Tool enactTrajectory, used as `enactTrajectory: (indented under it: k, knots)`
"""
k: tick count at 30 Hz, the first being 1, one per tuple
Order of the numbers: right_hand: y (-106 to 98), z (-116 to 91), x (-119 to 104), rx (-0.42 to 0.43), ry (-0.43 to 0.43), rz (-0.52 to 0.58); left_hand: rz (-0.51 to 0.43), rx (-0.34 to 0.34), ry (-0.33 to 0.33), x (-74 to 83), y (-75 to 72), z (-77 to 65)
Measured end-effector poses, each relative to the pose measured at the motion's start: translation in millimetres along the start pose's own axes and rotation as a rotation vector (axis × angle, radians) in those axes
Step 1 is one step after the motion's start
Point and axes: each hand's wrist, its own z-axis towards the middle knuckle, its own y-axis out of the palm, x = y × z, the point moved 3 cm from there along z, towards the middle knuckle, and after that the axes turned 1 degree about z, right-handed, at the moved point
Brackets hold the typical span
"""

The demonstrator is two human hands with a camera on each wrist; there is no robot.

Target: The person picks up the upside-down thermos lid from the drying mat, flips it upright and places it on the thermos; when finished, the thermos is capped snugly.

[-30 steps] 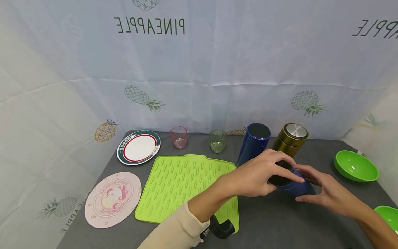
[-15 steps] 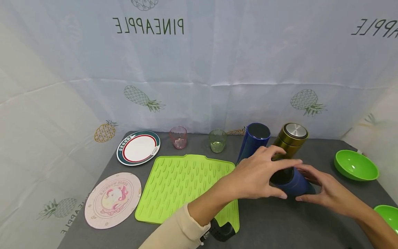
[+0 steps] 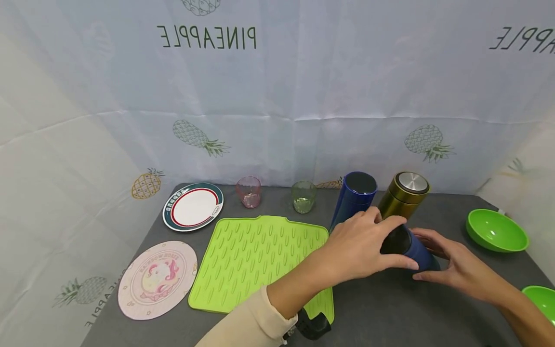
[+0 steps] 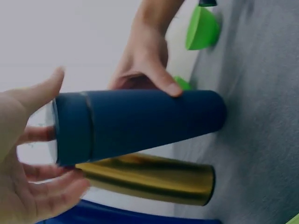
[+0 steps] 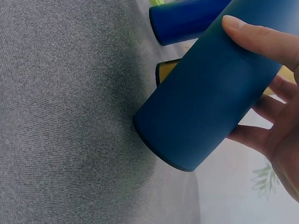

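Note:
A matte dark blue thermos [image 3: 417, 253] leans to the left, its dark top facing my left hand. My right hand [image 3: 461, 267] holds it by the body, thumb on one side and fingers on the other, as the right wrist view also shows with the thermos [image 5: 210, 98]. Around its top end my left hand [image 3: 357, 246] is spread. In the left wrist view the left thumb [image 4: 46, 91] stands apart from the lid [image 4: 74, 128], while the other fingers lie beside and behind it. Whether the base touches the table is unclear.
Behind the hands stand a gold thermos [image 3: 401, 202] and a shiny blue bottle [image 3: 353, 200]. Green bowls [image 3: 496, 231] sit at the right. To the left are a lime mat [image 3: 260, 260], a pink round mat [image 3: 158, 279], a plate [image 3: 195, 206] and two small glasses [image 3: 303, 197].
My left hand has loosened from the thermos's top, spread its fingers and shifted slightly around it. My right hand and the thermos have hardly moved.

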Motion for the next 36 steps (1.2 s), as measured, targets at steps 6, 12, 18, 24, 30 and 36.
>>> enactTrajectory:
  k: [6, 12, 18, 24, 30, 36]
  knots:
    - [1.7, 0.8, -1.4, -0.014, -0.039, 0.020, -0.033, -0.065, 0.136, -0.8, -2.8, -0.4]
    - [0.5, 2.5, -0.9, 0.011, -0.008, -0.016, -0.026, 0.004, -0.026, -2.2, -0.2, -0.1]
    - [0.5, 2.6, -3.6, -0.003, -0.011, -0.015, -0.007, -0.020, 0.074, -2.3, -2.4, 2.4]
    - [0.4, 2.9, -5.8, 0.027, -0.039, -0.053, -0.077, -0.066, 0.191, -5.3, -4.2, 1.1]
    - [0.9, 1.7, -5.3, 0.012, -0.044, -0.037, -0.098, -0.086, 0.289, -7.5, -4.8, 0.8]
    - [0.9, 2.9, -5.1, -0.003, -0.056, -0.035, -0.069, -0.102, 0.364, -9.0, -6.3, 1.6]
